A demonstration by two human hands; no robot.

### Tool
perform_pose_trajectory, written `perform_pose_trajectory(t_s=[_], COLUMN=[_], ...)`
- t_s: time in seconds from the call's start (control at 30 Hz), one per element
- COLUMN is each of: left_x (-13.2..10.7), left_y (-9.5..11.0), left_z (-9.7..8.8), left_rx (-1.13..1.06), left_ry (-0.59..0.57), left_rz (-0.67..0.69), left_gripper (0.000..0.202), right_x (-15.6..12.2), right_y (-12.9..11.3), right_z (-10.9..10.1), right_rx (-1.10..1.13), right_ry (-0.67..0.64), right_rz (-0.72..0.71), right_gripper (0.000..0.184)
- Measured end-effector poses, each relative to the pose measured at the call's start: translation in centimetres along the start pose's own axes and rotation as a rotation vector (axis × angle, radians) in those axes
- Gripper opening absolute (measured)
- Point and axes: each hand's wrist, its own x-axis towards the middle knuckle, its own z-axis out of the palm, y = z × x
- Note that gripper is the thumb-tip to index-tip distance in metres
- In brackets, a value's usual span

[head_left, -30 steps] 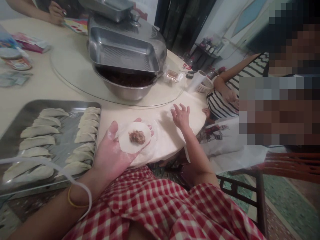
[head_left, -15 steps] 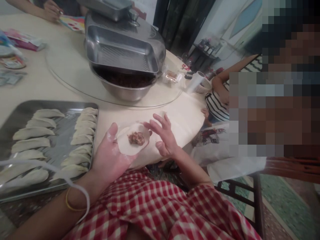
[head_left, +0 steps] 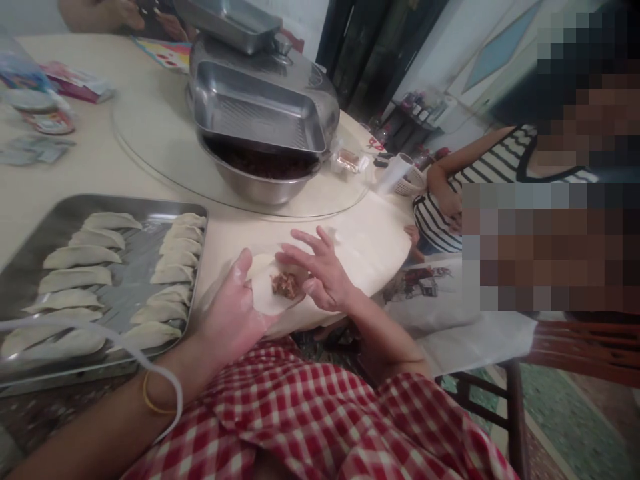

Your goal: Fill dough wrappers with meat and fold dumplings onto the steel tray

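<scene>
My left hand point(head_left: 231, 319) lies palm up at the table's near edge and cradles a round dumpling wrapper point(head_left: 267, 293) with a lump of brown meat filling point(head_left: 285, 285) in its middle. My right hand point(head_left: 320, 270) rests over the wrapper's right side, fingers spread, touching its edge. To the left lies a steel tray point(head_left: 30, 230) with two rows of several folded dumplings point(head_left: 173, 274). A steel bowl of meat filling point(head_left: 260, 175) stands behind, on the glass turntable.
Stacked steel trays and a lid point(head_left: 260, 100) sit on the bowl. Packets and a jar point(head_left: 47, 120) lie at far left. A person in a striped top point(head_left: 450, 200) sits at right; another person's hands point(head_left: 120, 17) are at the far edge. A wooden chair point(head_left: 505, 393) stands by my right knee.
My right hand came back from the table's right side to the wrapper and now touches it. The wrapper's far edge has begun to curl up in my left hand.
</scene>
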Motion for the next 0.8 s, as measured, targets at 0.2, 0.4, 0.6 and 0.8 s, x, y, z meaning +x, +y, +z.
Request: perform_pose_trajectory(t_s=[0.2, 0.4, 0.6, 0.8], left_x=[-0.5, -0.4, -0.4, -0.1], left_y=[-0.2, -0.6, -0.3, 0.1], left_z=[0.9, 0.7, 0.1, -0.5], left_rx=[0.067, 0.065, 0.031, -0.079], left_ry=[0.119, 0.073, 0.051, -0.041], left_rz=[-0.042, -0.076, -0.033, -0.051], left_gripper=[0.051, 0.057, 0.057, 0.053], right_x=[1.4, 3.3, 4.6, 4.9], right_y=[-0.2, -0.3, -0.7, -1.4], right_z=[-1.2, -1.8, -2.9, -2.2], right_rx=[0.230, 0.398, 0.341, 0.288], right_ry=[-0.078, -0.184, -0.214, -0.206], right_rz=[-0.026, -0.080, -0.114, -0.187], right_gripper=[0.059, 0.064, 0.077, 0.066])
